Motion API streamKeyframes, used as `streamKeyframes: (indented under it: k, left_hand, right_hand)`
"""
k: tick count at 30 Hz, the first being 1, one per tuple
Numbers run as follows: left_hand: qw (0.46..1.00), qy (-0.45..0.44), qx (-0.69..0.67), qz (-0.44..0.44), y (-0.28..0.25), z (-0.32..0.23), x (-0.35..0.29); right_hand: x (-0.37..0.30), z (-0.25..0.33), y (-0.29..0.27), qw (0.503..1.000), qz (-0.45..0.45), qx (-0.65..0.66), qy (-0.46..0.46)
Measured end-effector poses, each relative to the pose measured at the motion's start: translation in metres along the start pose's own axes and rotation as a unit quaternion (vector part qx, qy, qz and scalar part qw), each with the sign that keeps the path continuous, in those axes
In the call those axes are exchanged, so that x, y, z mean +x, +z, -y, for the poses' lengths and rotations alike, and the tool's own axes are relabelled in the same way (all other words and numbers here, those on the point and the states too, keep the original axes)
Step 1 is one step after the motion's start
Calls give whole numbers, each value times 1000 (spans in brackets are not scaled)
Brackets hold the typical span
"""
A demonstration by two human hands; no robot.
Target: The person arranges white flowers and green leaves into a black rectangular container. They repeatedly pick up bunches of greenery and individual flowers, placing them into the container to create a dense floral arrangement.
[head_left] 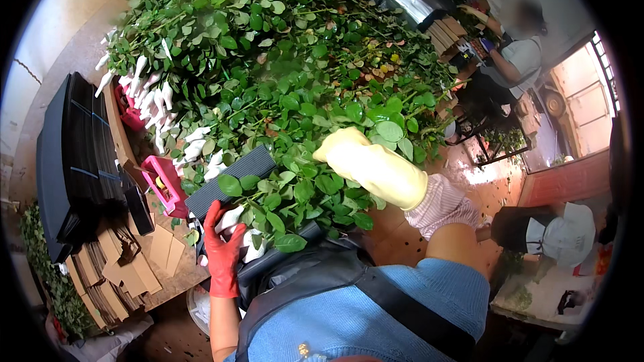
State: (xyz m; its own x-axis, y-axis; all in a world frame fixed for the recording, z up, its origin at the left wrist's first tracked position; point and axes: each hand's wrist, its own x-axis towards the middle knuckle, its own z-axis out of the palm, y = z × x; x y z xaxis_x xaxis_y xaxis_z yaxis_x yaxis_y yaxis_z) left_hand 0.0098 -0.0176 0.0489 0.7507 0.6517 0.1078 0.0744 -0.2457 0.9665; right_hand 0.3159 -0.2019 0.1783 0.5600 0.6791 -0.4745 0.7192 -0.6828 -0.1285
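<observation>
My left hand (225,258), in a red glove, curls its fingers around a white-covered flower bud (230,217) at the lower end of a dark corrugated cardboard sheet (231,179). More white-covered buds (254,247) lie beside the thumb. Leafy green stems (295,194) run from these buds up and to the right, between the sheet and a second dark corrugated edge (285,249) close to my body. Over the foliage, my right hand (349,153), in a pale yellow glove, is closed on leafy stems; leaves partly hide its fingertips.
A large heap of leafy stems (268,40) covers the table. Pink crates (165,184) stand at its left, near stacked black cardboard (80,161) and brown cardboard pieces (127,261). A co-worker (516,53) is at the far right. A white-covered stool-like object (567,234) stands at right.
</observation>
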Motion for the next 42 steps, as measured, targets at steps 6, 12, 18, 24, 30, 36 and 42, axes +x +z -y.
streamKeyframes:
  k: [6,12,18,24,30,36,42]
  left_hand:
    - [996,-25,77,38,-7,-22,3]
    - [983,11,174,61,-10,-22,6]
    - [977,-74,164,116,-13,-43,12]
    - [981,26,133,138,-17,-24,10]
    - [980,14,149,133,-19,-40,17]
    - [972,15,173,156,-17,-3,7]
    - [977,23,173,123,-16,-15,9]
  right_hand:
    - [-21,-38,34,957,-200,29,-207]
    - [15,-59,46,952,125,275,-56]
    - [44,-117,24,777,184,562,-216]
    - [109,-64,-106,924,-33,372,-85]
    - [271,70,-229,879,-399,61,-255]
    - [388,125,-271,949,-216,-218,71]
    - [352,112,-265,973,-195,-117,-34]
